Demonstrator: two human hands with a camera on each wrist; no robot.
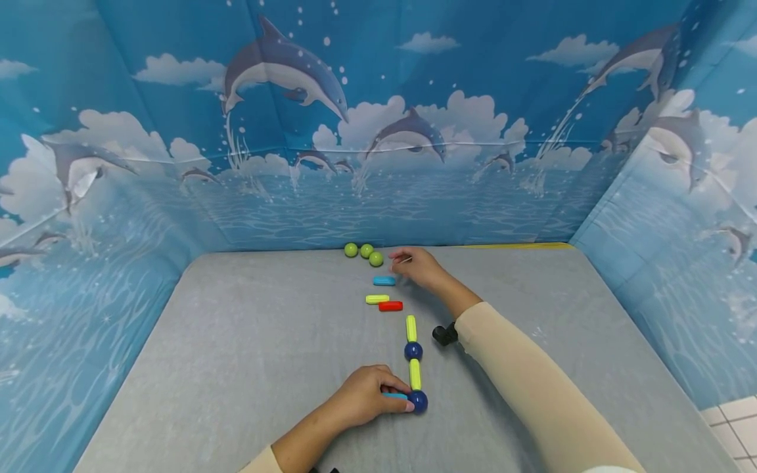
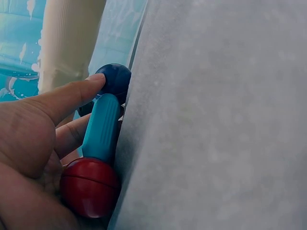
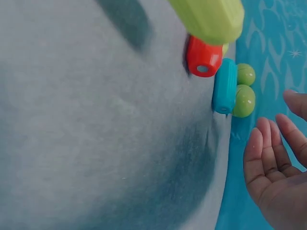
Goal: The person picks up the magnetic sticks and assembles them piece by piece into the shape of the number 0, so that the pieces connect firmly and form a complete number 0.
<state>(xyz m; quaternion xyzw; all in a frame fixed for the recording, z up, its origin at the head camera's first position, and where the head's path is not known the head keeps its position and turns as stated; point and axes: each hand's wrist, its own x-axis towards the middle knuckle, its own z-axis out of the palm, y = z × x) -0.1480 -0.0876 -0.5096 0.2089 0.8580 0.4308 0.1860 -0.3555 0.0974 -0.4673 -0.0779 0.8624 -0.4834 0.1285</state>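
Observation:
My left hand (image 1: pixel 369 394) holds a light blue magnetic stick (image 2: pixel 101 127) low at the front of the table, thumb and fingers on either side. A red ball (image 2: pixel 91 187) sits at the stick's near end by the palm. At the far end is a dark blue ball (image 1: pixel 418 401), which the thumb touches. From that ball a chain runs away: a yellow-green stick (image 1: pixel 415 374), a second dark blue ball (image 1: pixel 413 351), another yellow-green stick (image 1: pixel 411 328). My right hand (image 1: pixel 416 266), fingers apart and holding nothing, hovers right of several green balls (image 1: pixel 376 259).
Between the chain and the green balls lie a loose light blue stick (image 1: pixel 384 280), a yellow-green stick (image 1: pixel 376 299) and a red stick (image 1: pixel 390 306). The grey tabletop (image 1: pixel 248 328) meets a dolphin-print curtain (image 1: pixel 378 197) at the back and sides.

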